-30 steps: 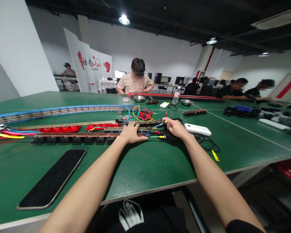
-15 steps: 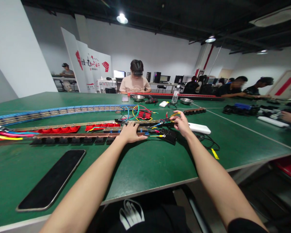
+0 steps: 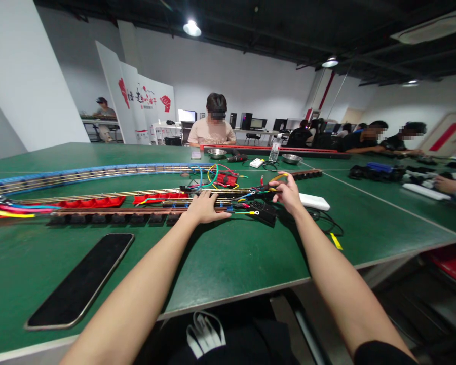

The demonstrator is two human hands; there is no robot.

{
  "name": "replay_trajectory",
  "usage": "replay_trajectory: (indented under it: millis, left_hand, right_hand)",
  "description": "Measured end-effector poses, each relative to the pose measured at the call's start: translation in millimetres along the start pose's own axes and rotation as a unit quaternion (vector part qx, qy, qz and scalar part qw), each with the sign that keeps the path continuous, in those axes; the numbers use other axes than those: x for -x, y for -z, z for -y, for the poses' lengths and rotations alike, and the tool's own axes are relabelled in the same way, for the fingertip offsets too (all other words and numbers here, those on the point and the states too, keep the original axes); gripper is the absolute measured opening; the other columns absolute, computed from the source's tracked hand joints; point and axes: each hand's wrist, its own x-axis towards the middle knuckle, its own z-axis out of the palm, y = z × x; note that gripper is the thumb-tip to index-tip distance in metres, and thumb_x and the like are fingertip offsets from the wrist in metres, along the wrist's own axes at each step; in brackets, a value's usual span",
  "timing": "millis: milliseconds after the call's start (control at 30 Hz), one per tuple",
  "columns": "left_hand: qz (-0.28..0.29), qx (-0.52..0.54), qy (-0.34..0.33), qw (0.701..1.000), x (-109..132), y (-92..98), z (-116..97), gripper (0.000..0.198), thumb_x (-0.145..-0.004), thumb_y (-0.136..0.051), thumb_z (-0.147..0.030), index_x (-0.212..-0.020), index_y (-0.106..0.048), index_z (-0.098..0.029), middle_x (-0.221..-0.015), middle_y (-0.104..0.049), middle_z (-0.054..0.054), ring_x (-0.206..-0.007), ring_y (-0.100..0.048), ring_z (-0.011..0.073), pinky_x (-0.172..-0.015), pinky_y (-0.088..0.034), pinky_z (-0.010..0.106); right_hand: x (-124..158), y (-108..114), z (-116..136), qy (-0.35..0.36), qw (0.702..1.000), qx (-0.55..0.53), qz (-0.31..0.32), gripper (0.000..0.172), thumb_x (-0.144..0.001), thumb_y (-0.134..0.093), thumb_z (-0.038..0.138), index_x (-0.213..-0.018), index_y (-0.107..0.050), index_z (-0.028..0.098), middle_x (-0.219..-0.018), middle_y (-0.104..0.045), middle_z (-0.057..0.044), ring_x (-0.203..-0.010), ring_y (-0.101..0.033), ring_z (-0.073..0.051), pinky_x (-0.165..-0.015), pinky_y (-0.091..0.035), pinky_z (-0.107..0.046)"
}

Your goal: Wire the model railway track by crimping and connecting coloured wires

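My left hand lies with spread fingers on the long rail assembly, near its right end. At that end, my right hand has its fingers closed round a yellow wire. Between my hands are coloured wires with ring terminals and a black block. Behind my left hand, a red part sits among looped green, blue and red wires. A bent blue rail strip runs behind the assembly to the left.
A large phone lies at the front left. A white bar and black cable are right of my right hand. Farther back are metal bowls, a bottle and a seated person. Another person's hand shows at the right edge.
The fingers of my right hand have shifted slightly at the yellow wire, which now arches a little higher. My left hand stays where it was.
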Motion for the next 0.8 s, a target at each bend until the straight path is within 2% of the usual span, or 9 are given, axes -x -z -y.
replay_trajectory:
  millis: [133, 233, 467, 700, 800]
  left_hand:
    - [0.002, 0.002, 0.0, 1.0, 0.3, 0.4, -0.1, 0.099, -0.069, -0.037, -0.088, -0.141, -0.042, -0.019, -0.147, -0.04, 0.019, -0.135, -0.034, 0.0377, -0.105, -0.03, 0.054]
    - [0.004, 0.003, 0.002, 1.0, 0.5, 1.3, -0.3, 0.098, -0.07, -0.037, -0.088, -0.138, -0.045, -0.018, -0.146, -0.041, 0.018, -0.134, -0.035, 0.0381, -0.105, -0.031, 0.054]
    - [0.005, -0.001, 0.004, 1.0, 0.8, 2.2, -1.0, 0.095, -0.07, -0.037, -0.087, -0.136, -0.046, -0.02, -0.146, -0.041, 0.018, -0.135, -0.034, 0.0362, -0.105, -0.032, 0.053]
    - [0.016, 0.005, 0.009, 1.0, 0.2, 1.3, -0.7, 0.097, -0.069, -0.036, -0.088, -0.138, -0.045, -0.02, -0.148, -0.038, 0.017, -0.136, -0.031, 0.0383, -0.105, -0.03, 0.054]
    - [0.018, 0.004, 0.012, 1.0, 0.0, 1.6, -0.9, 0.098, -0.069, -0.037, -0.088, -0.139, -0.044, -0.02, -0.149, -0.037, 0.017, -0.137, -0.03, 0.0388, -0.106, -0.029, 0.054]
  right_hand:
    - [0.3, 0.7, -3.8, 0.053, 0.996, 0.068, 0.014, 0.052, -0.06, -0.046, 0.019, -0.112, -0.049, 0.024, -0.084, -0.067, 0.0, -0.033, -0.046, -0.008, -0.03, -0.038, -0.021]
    - [0.5, 0.8, -5.5, 0.077, 0.994, 0.077, 0.016, 0.054, -0.062, -0.045, 0.019, -0.115, -0.049, 0.024, -0.088, -0.068, 0.0, -0.032, -0.046, -0.007, -0.031, -0.04, -0.022]
    - [1.6, 0.6, 1.2, 0.036, 0.999, 0.013, 0.026, 0.056, -0.057, -0.046, 0.017, -0.112, -0.047, 0.025, -0.086, -0.068, 0.001, -0.034, -0.051, -0.009, -0.03, -0.039, -0.02]
    - [4.2, 3.8, 3.2, -0.024, 0.998, 0.008, 0.055, 0.057, -0.054, -0.046, 0.02, -0.111, -0.046, 0.026, -0.095, -0.07, -0.001, -0.037, -0.054, -0.009, -0.027, -0.021, -0.015]
    - [4.0, 4.0, 2.4, -0.024, 0.997, 0.019, 0.068, 0.056, -0.053, -0.045, 0.019, -0.109, -0.049, 0.024, -0.088, -0.07, -0.001, -0.036, -0.056, -0.011, -0.028, -0.021, -0.015]
